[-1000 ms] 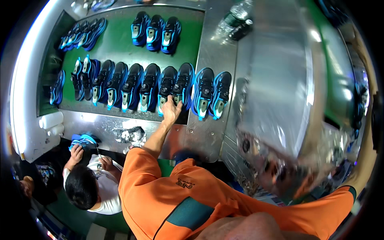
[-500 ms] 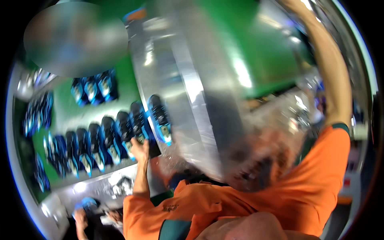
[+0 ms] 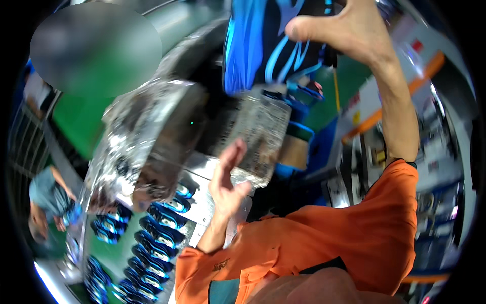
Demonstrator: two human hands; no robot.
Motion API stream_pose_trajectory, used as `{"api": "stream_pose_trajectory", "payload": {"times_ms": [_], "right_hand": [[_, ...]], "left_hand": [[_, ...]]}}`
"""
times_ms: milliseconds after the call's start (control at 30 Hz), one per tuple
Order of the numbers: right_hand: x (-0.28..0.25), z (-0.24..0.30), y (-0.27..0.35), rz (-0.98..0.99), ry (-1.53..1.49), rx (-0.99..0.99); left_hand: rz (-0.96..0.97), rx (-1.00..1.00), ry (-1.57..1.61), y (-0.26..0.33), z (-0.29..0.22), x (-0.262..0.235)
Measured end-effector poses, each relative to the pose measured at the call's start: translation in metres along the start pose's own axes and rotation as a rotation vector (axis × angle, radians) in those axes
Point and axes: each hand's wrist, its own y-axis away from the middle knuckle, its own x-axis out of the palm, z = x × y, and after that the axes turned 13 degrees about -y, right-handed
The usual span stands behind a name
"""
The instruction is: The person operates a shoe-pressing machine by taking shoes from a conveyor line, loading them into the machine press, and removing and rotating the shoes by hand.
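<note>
The shoe (image 3: 276, 50), clamped in the right hand (image 3: 354, 33) at the view's top, seems mid-handling, the next move calling for a steady grip, its black side streaked bright blue beside a blue sole (image 3: 242, 53), while the empty left hand (image 3: 226, 187) hangs, fingers apart, near rows of shoes (image 3: 154, 243).

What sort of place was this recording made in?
Most likely a shoe factory: matching blue-and-black shoes lie in rows on a green work surface, the right hand holds up a similar shoe, and a bulky silvery housing stands nearby.
</note>
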Motion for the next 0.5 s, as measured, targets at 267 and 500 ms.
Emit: {"api": "stream_pose_trajectory", "payload": {"times_ms": [267, 500], "right_hand": [[-0.066, -0.049, 0.233, -0.067, -0.007, 0.704], [-0.042, -0.03, 0.491, -0.978, -0.34, 0.954]], "left_hand": [[0.37, -0.206, 0.421, -0.053, 0.016, 0.202], [0.631, -0.734, 0.609, 0.057, 0.075, 0.34]]}}
